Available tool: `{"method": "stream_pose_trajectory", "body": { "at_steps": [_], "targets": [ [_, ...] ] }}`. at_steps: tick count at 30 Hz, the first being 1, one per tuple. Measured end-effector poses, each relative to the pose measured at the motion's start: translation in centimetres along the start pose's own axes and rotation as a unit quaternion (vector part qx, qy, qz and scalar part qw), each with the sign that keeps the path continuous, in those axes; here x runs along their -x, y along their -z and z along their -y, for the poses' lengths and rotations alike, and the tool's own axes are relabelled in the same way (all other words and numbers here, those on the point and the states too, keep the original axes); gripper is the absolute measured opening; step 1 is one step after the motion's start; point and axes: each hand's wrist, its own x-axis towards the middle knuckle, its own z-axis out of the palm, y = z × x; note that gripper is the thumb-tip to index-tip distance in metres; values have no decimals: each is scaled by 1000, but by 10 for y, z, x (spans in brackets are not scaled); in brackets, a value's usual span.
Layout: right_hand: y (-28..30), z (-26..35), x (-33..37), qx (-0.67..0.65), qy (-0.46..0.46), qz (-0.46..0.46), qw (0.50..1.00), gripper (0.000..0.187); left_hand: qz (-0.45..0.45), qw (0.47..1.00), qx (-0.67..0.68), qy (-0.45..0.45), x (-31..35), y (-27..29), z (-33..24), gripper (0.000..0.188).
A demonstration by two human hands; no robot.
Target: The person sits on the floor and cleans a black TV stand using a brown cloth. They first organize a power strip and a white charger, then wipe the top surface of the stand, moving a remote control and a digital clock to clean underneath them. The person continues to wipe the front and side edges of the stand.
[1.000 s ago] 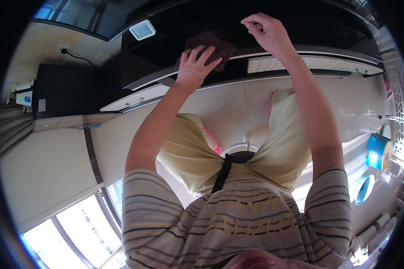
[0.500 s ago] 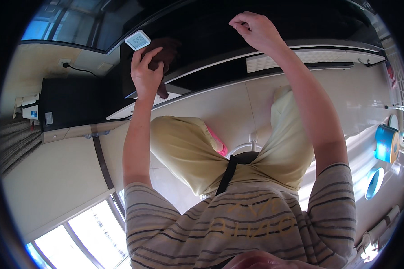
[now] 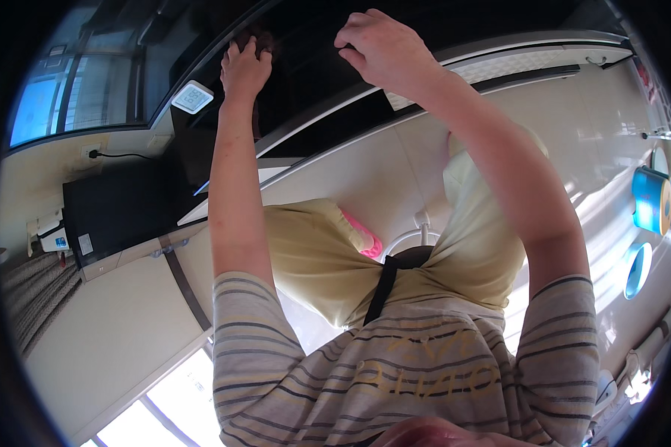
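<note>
As the left hand [image 3: 244,71] lay palm down near the left end of the glossy black surface [image 3: 313,86], a dark brown cloth [image 3: 263,35] showed under and just beyond its fingertips. The fingers were spread and bent down onto the cloth; whether they gripped it or only pressed it could not be told. Only part of the cloth was visible, toward the back of the surface and well apart from the front edge, near the slanting lower edge of a dark screen [image 3: 97,82]. It looked crumpled, and what showed bunched around the fingertips, on the side away from the person. Its long axis could not be made out, since the hand hid much of it and its dark color blended with the black.

The right hand [image 3: 384,46] was curled into a loose fist above the surface, to the right of the cloth and well apart from it; whether it touched the surface was unclear. A small white clock [image 3: 192,97] sat left of the left forearm, nearer the surface's left end than the cloth.
</note>
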Motion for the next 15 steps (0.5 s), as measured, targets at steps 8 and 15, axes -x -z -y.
{"method": "stream_pose_trajectory", "body": {
  "at_steps": [8,15],
  "targets": [
    [14,14,7,74,17,80,994,31,23,995,-64,-80,63,43,-10,54],
    [5,19,7,86,40,84,992,29,8,990,-76,-122,60,30,-3,55]
  ]
}}
